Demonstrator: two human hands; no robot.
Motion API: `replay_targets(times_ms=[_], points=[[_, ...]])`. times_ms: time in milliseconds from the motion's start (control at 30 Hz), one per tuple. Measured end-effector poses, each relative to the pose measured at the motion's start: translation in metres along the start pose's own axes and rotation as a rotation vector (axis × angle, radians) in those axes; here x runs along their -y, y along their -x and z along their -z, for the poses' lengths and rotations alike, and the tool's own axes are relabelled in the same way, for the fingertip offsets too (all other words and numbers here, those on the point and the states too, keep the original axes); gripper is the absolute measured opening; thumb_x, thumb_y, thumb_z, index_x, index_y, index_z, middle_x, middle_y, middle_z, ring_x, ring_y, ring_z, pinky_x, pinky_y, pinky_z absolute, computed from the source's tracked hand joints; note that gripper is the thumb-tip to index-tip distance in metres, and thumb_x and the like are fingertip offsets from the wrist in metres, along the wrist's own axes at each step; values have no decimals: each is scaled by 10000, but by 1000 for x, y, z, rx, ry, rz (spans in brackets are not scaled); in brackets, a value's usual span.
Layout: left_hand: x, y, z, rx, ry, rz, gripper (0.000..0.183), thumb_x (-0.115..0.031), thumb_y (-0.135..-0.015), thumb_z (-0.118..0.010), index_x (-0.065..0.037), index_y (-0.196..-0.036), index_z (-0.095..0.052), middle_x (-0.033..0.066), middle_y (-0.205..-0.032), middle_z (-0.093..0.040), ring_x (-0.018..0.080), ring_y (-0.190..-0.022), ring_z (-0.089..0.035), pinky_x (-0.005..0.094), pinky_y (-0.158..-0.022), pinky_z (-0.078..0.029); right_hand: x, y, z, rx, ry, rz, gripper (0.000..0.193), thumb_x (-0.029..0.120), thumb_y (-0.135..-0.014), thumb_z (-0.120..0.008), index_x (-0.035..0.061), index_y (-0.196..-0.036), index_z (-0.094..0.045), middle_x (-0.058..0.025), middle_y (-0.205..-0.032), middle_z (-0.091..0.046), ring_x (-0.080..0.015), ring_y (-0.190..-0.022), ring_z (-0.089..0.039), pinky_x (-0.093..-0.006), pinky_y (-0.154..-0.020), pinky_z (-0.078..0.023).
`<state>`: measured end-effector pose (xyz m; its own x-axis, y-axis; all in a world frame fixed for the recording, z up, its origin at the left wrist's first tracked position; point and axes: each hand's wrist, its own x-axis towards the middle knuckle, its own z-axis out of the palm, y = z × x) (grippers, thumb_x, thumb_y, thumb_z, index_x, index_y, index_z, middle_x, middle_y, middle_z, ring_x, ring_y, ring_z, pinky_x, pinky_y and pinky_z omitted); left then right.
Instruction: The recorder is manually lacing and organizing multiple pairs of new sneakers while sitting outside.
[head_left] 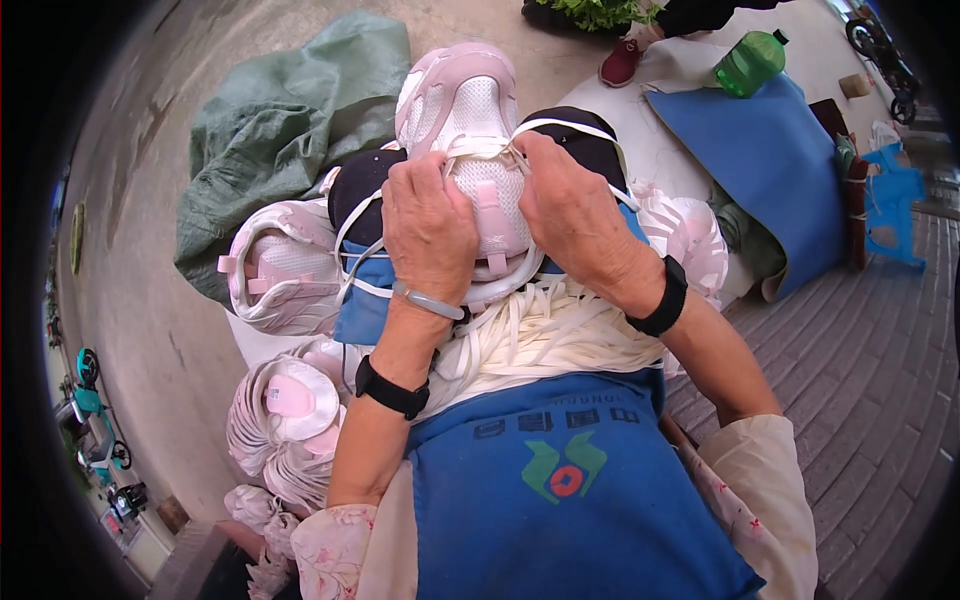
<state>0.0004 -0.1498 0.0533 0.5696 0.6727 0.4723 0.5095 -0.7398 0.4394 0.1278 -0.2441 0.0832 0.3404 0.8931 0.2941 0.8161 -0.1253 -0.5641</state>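
Observation:
A pink-and-white sneaker [462, 90] rests across my lap, its toe pointing away from me. My left hand [428, 225] is closed at the left side of its opening, fingers curled by the white shoelace [478, 147]. On the opposite side my right hand [575, 212] pinches the same lace between thumb and fingers. The lace crosses the top of the tongue [494, 222], with loose lengths trailing past both hands. What lies under the curled fingers is partly hidden. A heap of loose cream laces [550, 330] sits in my lap above a blue apron [470, 500].
Another pink-and-white sneaker [290, 262] lies left of my knees, with stacked shoe pieces [290, 400] below. A green sack [290, 130] spreads at far left. Rightward are a blue sheet [750, 160], a green bottle [750, 65] and a blue stool [893, 200]. Someone's red shoe [622, 62] shows beyond.

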Motion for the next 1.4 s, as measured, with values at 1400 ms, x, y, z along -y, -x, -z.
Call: replay_targets(times_ms=[1400], points=[[-8, -10, 16, 101, 143, 142, 508, -272, -773, -729, -13, -1135, -485, 159, -1068, -508, 332, -970, -506, 419, -846, -418, -7, -35, 16, 289, 163, 204, 88, 47, -793, -598, 0, -862, -572, -164, -866, -527, -341, -761, -609, -406, -668, -501]])
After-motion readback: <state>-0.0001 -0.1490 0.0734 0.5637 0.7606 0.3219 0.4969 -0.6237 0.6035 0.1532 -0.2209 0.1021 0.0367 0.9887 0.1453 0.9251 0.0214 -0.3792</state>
